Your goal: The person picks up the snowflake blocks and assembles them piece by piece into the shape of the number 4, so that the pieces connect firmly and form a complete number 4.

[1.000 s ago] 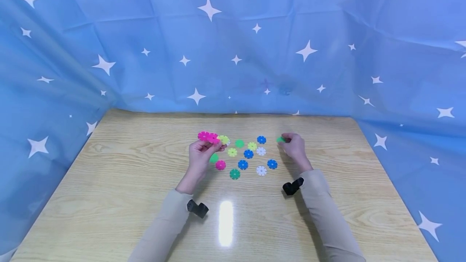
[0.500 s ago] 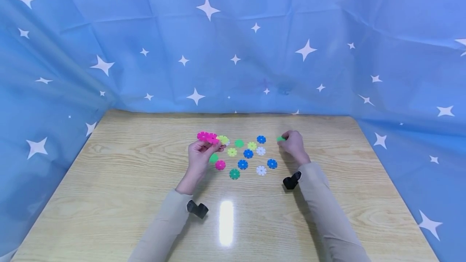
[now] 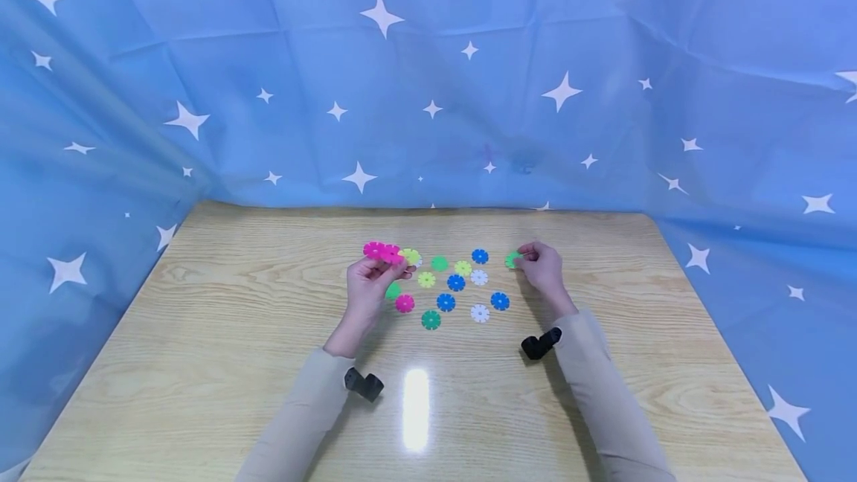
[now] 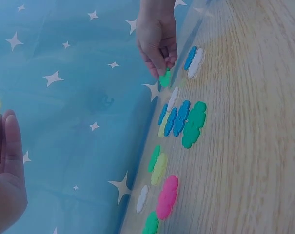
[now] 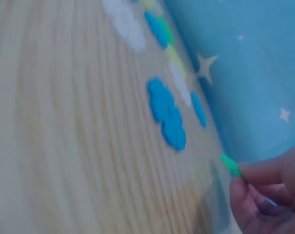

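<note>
My left hand (image 3: 366,290) pinches a joined row of notched plastic discs above the table. Two pink snowflake discs (image 3: 382,252) and a yellow snowflake disc (image 3: 411,256) show in that row. In the left wrist view only part of this hand and a bit of yellow appear at the left edge. At the right, my right hand (image 3: 544,271) pinches a green snowflake disc (image 3: 512,259) between thumb and fingers. The right wrist view shows that green disc (image 5: 230,165) nearly edge-on, held off the table.
Between the hands, several loose discs lie flat on the wooden table (image 3: 268,393), among them a blue disc (image 3: 500,301), a white disc (image 3: 480,313), a dark green disc (image 3: 431,319) and a pink disc (image 3: 405,303). A blue starry cloth (image 3: 428,155) hangs behind.
The right hand has shifted and turned slightly, and more of the green disc's face now shows. My left hand and its joined discs have stayed nearly still.
</note>
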Action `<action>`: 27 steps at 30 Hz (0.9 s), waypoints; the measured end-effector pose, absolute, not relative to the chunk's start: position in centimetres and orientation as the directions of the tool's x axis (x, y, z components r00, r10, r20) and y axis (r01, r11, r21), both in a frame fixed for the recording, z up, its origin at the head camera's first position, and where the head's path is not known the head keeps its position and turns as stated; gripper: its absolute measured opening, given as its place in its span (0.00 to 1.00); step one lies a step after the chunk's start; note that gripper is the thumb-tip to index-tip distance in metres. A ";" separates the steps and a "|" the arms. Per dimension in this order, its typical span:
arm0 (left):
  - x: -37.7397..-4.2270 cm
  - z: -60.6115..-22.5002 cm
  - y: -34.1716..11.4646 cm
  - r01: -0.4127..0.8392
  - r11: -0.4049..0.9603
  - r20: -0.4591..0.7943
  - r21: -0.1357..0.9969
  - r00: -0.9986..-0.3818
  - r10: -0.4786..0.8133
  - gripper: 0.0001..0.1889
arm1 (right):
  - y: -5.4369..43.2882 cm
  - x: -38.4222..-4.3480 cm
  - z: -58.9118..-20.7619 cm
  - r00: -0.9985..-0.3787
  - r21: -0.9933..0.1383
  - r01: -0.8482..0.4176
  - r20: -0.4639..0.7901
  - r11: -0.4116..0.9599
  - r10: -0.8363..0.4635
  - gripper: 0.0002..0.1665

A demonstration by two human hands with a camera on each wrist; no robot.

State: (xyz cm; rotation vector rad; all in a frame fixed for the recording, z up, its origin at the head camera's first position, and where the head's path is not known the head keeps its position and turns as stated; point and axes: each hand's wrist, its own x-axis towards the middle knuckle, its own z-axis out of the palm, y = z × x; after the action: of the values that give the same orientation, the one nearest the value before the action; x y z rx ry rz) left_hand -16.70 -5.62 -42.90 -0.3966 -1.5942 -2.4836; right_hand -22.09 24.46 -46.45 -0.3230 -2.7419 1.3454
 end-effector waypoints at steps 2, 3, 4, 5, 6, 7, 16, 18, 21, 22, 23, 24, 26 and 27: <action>-16.7 -42.9 -5.6 0.277 -0.416 0.307 0.866 -0.952 0.005 0.19 | 24.1 -21.6 -46.1 -0.974 -0.820 0.159 -0.039 0.550 0.224 0.12; -16.7 -42.9 -5.6 0.277 -0.414 0.305 0.867 -0.952 0.003 0.19 | 23.9 -21.3 -46.0 -0.975 -0.837 0.154 -0.041 0.525 0.220 0.13; -16.8 -42.9 -5.5 0.278 -0.411 0.306 0.868 -0.952 0.002 0.19 | 23.6 -21.0 -45.8 -0.975 -0.853 0.151 -0.046 0.499 0.217 0.13; -16.8 -42.9 -5.5 0.279 -0.410 0.306 0.868 -0.952 0.001 0.19 | 23.4 -20.8 -45.7 -0.977 -0.869 0.142 -0.046 0.474 0.209 0.13; -16.8 -42.9 -5.5 0.279 -0.412 0.306 0.868 -0.952 0.001 0.19 | 23.1 -20.5 -45.6 -0.980 -0.884 0.133 -0.048 0.448 0.194 0.13; -16.8 -42.9 -5.5 0.277 -0.413 0.306 0.868 -0.952 0.003 0.19 | 22.9 -20.2 -45.5 -0.982 -0.901 0.122 -0.050 0.417 0.180 0.14; -16.9 -43.0 -5.3 0.276 -0.433 0.310 0.858 -0.951 0.008 0.19 | 20.0 -17.8 -43.8 -0.996 -0.971 0.037 -0.018 0.236 0.082 0.17; -16.8 -43.0 -5.3 0.272 -0.437 0.306 0.858 -0.952 0.007 0.19 | 19.3 -17.4 -43.4 -0.998 -0.981 0.023 -0.011 0.194 0.063 0.17; -16.8 -43.1 -5.2 0.270 -0.438 0.304 0.857 -0.953 0.007 0.20 | 18.2 -16.7 -42.8 -0.999 -0.990 0.001 0.005 0.144 0.037 0.18; -16.8 -43.1 -5.1 0.271 -0.438 0.305 0.857 -0.952 0.008 0.20 | 17.8 -16.5 -42.6 -0.999 -0.993 -0.005 0.009 0.122 0.032 0.18; -16.7 -43.2 -5.1 0.270 -0.440 0.304 0.856 -0.953 0.008 0.20 | 17.4 -16.3 -42.3 -1.000 -0.995 -0.010 0.012 0.099 0.027 0.18; -16.7 -43.2 -5.0 0.270 -0.442 0.305 0.855 -0.952 0.008 0.20 | 17.0 -16.1 -42.1 -1.000 -0.997 -0.013 0.014 0.077 0.024 0.18; -16.7 -43.2 -5.0 0.273 -0.437 0.307 0.857 -0.952 0.009 0.19 | 16.2 -15.7 -41.7 -1.000 -0.999 -0.020 0.021 0.033 0.022 0.18; -16.6 -43.2 -5.0 0.273 -0.435 0.308 0.858 -0.951 0.010 0.19 | 15.9 -15.5 -41.5 -0.999 -1.000 -0.023 0.024 0.008 0.022 0.18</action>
State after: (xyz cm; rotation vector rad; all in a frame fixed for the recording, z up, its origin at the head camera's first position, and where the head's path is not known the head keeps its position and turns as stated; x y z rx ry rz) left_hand -16.64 -4.96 -43.24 -0.4031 -1.5738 -2.5036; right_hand -15.54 15.90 -41.49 0.0011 -2.2070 2.1900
